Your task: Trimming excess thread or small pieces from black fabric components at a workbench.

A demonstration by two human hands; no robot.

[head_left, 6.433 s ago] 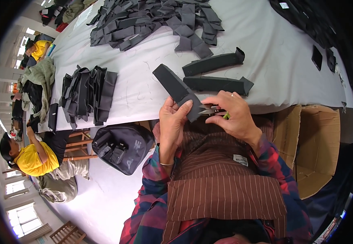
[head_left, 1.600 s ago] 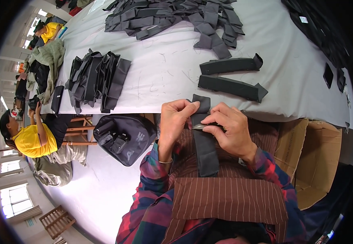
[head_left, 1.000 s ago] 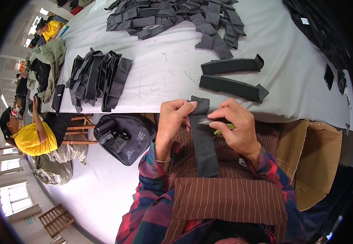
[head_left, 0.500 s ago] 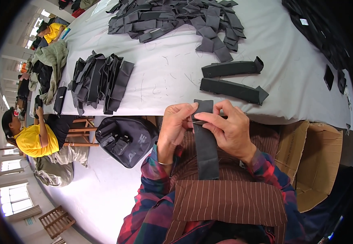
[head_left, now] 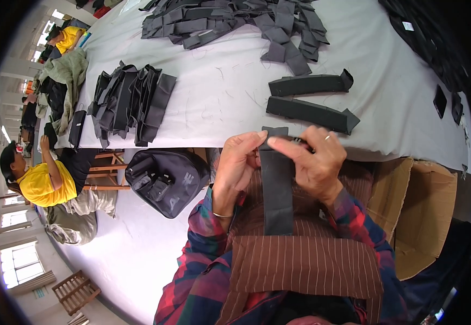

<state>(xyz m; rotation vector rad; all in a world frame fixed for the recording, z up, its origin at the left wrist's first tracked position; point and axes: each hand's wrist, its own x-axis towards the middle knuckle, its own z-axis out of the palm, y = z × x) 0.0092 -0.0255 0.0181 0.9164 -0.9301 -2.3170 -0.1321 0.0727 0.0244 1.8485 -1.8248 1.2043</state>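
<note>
A dark grey fabric strip (head_left: 277, 189) hangs from my hands in front of the brown striped apron, its upper end at the table edge. My left hand (head_left: 237, 165) is closed, pinching the strip's upper left edge between thumb and finger. At its upper right, my right hand (head_left: 318, 160) has one finger laid across the strip and the others curled. A small dark object (head_left: 297, 140) shows between those right fingers, too blurred and covered to name. Just beyond, two folded dark strips (head_left: 311, 115) lie on the white-covered table (head_left: 214, 103).
A heap of grey fabric pieces (head_left: 230, 21) covers the far table, and a stack of folded strips (head_left: 132, 103) lies left. Below the edge are a black bag (head_left: 168, 184) and an open cardboard box (head_left: 425, 216). A person in yellow (head_left: 48, 176) sits at far left.
My right hand has shifted slightly up and right, its finger moving across the strip's top. A small dark object now shows among its fingers. My left hand keeps its pinch.
</note>
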